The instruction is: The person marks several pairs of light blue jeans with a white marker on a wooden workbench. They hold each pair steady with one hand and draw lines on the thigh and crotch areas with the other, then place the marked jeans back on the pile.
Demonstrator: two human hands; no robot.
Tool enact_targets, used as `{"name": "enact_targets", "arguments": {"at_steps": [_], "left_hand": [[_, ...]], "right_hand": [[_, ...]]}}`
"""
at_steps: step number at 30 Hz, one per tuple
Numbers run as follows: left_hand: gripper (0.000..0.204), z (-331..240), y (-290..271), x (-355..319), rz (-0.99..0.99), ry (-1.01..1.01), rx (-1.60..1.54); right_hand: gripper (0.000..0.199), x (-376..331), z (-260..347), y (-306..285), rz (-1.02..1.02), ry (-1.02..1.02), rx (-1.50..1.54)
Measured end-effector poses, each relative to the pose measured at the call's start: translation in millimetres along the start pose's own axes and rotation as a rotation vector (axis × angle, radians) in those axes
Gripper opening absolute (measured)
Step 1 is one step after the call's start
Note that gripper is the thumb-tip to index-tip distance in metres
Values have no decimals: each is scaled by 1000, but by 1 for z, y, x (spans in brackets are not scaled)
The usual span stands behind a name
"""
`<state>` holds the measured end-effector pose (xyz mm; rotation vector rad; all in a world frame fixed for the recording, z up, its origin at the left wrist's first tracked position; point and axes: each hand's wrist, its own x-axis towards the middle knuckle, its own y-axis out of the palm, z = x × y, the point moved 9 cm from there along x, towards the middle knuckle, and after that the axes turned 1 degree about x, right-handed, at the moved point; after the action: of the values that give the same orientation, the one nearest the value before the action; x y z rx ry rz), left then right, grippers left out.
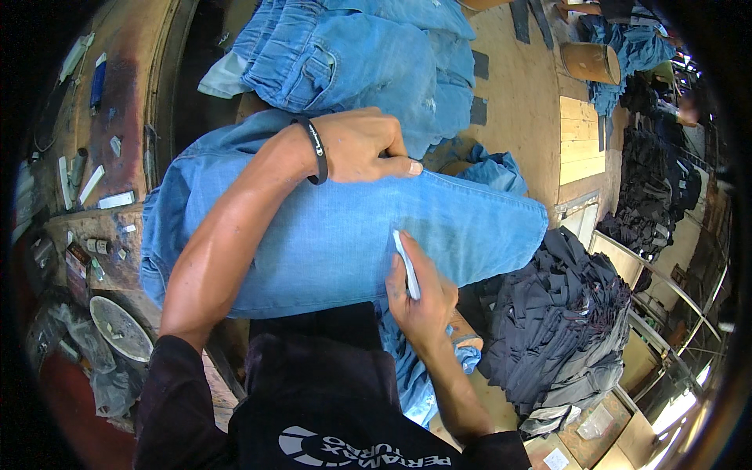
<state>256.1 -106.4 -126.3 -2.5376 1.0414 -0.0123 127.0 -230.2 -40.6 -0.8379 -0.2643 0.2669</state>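
Note:
A light blue denim trouser leg [337,235] lies stretched sideways in front of me, its narrow end to the right. At the far edge of the leg, my left hand [362,147] is closed on the denim with the thumb lying along the seam; its curled fingers are partly hidden. My right hand [423,294] pinches a slim white flat piece [406,265], whose tip touches the fabric near the middle of the leg. What exactly this piece is cannot be made out. A darker blue patch shows on the denim right of the tip.
More blue jeans [352,59] are heaped beyond the leg. A pile of dark garments [556,321] lies at the right. On the left, a worn wooden bench [117,39] carries several white pieces [116,200], with a round bowl [121,329] below.

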Motion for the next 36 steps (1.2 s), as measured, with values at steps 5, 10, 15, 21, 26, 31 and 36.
{"name": "enact_targets", "arguments": {"at_steps": [5, 10, 15, 21, 26, 31, 36], "left_hand": [[64, 2, 1, -1, 10, -26, 14], [63, 0, -1, -1, -23, -7, 1], [62, 1, 1, -1, 7, -24, 15], [62, 1, 0, -1, -7, -33, -11], [62, 0, 1, 0, 16, -25, 30], [63, -1, 0, -1, 3, -11, -1], [64, -2, -1, 0, -2, 0, 21]], "right_hand": [[33, 4, -7, 11, 165, 43, -90], [41, 6, 3, 1, 18, -47, -16], [39, 10, -2, 6, 83, -23, -38], [39, 9, -1, 3, 102, 5, -70], [33, 6, -7, 2, 125, 61, -76], [38, 9, 0, -5, -4, -64, -42], [37, 9, -8, 0, 85, 8, -67]]}}
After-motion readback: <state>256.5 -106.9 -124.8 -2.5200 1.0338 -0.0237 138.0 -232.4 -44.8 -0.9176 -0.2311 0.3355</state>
